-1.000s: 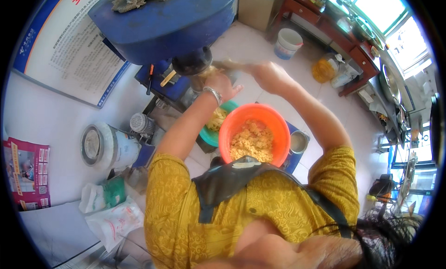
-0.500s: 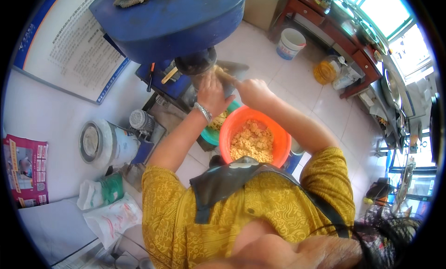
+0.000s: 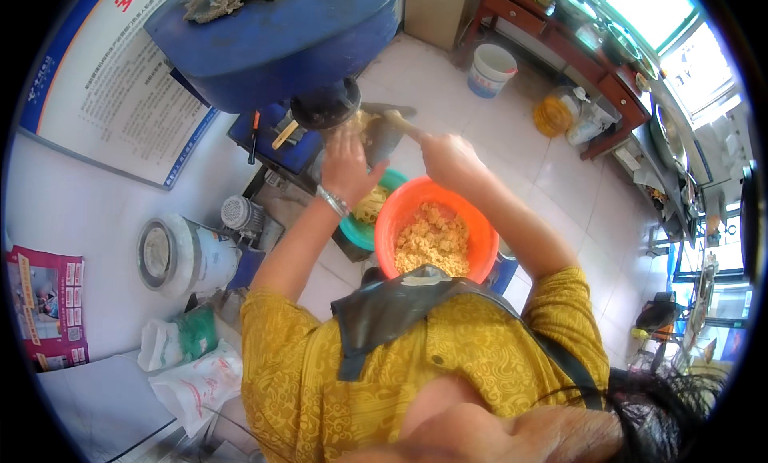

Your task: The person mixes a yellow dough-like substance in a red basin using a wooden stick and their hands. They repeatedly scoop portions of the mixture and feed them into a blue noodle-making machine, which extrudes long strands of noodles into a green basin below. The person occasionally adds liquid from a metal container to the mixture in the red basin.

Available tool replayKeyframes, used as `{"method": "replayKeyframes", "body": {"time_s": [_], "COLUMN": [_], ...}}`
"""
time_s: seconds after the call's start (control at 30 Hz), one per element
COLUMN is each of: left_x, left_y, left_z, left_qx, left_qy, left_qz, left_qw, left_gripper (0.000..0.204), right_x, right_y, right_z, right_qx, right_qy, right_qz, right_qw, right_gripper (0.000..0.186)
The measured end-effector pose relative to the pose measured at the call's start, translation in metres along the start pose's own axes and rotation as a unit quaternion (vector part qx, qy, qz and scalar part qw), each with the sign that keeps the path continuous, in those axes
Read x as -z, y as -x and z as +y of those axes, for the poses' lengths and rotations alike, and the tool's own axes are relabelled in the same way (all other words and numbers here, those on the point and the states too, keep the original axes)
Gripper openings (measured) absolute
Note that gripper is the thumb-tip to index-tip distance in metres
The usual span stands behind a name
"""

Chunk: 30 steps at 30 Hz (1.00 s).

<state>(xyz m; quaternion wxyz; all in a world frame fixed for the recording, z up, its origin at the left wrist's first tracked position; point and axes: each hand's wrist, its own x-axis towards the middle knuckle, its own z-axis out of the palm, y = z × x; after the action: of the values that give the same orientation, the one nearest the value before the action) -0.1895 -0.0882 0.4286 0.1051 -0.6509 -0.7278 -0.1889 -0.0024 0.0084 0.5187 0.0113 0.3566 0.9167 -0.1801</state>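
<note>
My left hand [image 3: 346, 165], a bracelet at its wrist, lies with fingers stretched out at the metal feed tray [image 3: 380, 141] under the blue machine [image 3: 272, 51]. Its fingertips reach the dark round part [image 3: 326, 105] there; a yellowish lump shows beside them. My right hand [image 3: 450, 157] is closed around a short wooden stick [image 3: 406, 126], whose end points at the tray. Below my hands, an orange tub [image 3: 384, 237] holds crumbly yellow dough [image 3: 433, 237]. Partly behind it, a green basin [image 3: 358, 235] contains yellow strips [image 3: 370, 205].
An orange-handled tool [image 3: 254, 135] and a wooden-handled brush [image 3: 286, 134] rest on the machine's blue base. At left are a motor [image 3: 238, 213] and a white bucket [image 3: 196, 255]. Another bucket [image 3: 491, 69] and a yellow oil jug [image 3: 554, 115] stand near the red-brown desk [image 3: 572, 53].
My right hand has drawn the stick to the right, away from my left hand's fingertips. My left hand stays at the tray. The whole view has shifted slightly.
</note>
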Motion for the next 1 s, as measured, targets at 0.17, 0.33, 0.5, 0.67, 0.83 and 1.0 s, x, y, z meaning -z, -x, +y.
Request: {"method": "replayKeyframes", "body": {"time_s": [0.17,0.33,0.5,0.67,0.83,1.0], "left_x": [-0.011,-0.019,-0.014,-0.011,-0.013,-0.010], "left_y": [0.011,0.009,0.005,0.004,0.000,-0.004], "left_z": [-0.007,-0.010,-0.011,-0.009,-0.008,-0.003], "left_qx": [0.055,0.039,0.013,0.002,-0.002,-0.012], "left_qy": [0.035,0.082,0.059,0.018,0.003,-0.042], "left_qz": [0.049,0.077,0.066,0.059,0.047,0.019], "left_qw": [0.997,0.993,0.996,0.998,0.999,0.999], "left_gripper": [0.085,0.086,0.088,0.088,0.088,0.091], "right_x": [-0.024,-0.038,-0.046,-0.042,-0.046,-0.044], "right_y": [-0.021,-0.039,-0.047,-0.053,-0.057,-0.058], "right_z": [-0.011,-0.027,-0.021,-0.016,-0.014,-0.001], "right_qx": [-0.011,-0.004,0.023,0.059,0.076,0.082], "right_qy": [-0.012,0.007,0.008,-0.006,-0.016,0.005], "right_qz": [0.013,-0.026,-0.023,-0.009,0.012,0.016], "right_qw": [1.000,1.000,0.999,0.998,0.997,0.997], "right_gripper": [0.050,0.062,0.066,0.066,0.062,0.055]}}
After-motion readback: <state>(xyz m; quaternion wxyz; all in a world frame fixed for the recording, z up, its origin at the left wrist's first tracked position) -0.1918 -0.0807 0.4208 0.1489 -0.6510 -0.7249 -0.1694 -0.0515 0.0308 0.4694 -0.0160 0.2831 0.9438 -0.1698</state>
